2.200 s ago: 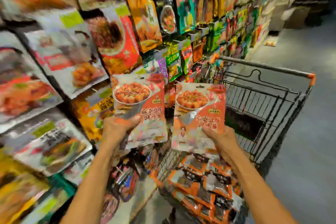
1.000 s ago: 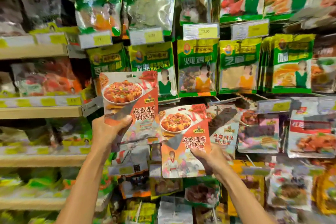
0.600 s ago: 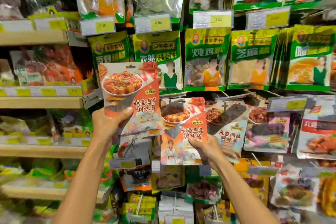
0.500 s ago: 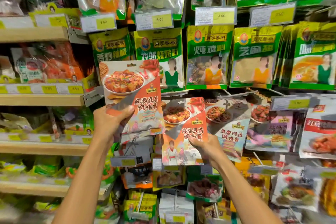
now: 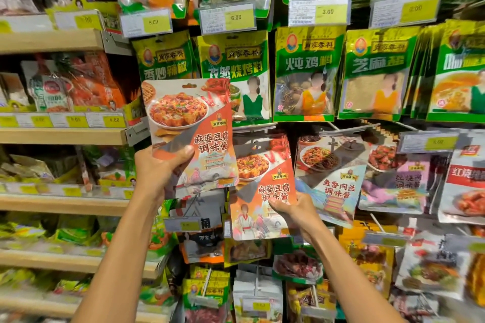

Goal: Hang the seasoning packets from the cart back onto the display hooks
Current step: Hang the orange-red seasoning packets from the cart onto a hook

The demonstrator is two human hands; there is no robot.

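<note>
My left hand point(image 5: 160, 170) grips an orange seasoning packet point(image 5: 189, 123) by its lower left, holding it upright in front of the green packets. My right hand point(image 5: 294, 211) pinches a second, matching orange packet point(image 5: 259, 186) at its right edge. That packet's top sits just under a metal display hook point(image 5: 256, 127) in the rack's middle row; whether its hole is on the hook is hidden. The cart is out of view.
Green spice packets point(image 5: 304, 73) hang in the row above with yellow price tags point(image 5: 228, 18). Other sauce packets point(image 5: 330, 176) hang to the right and below. Wooden shelves point(image 5: 63, 136) with bagged goods fill the left side.
The view turned from the cart to the rack and came closer. My right hand moved its packet up and in under the middle-row hook. My left hand kept its packet raised.
</note>
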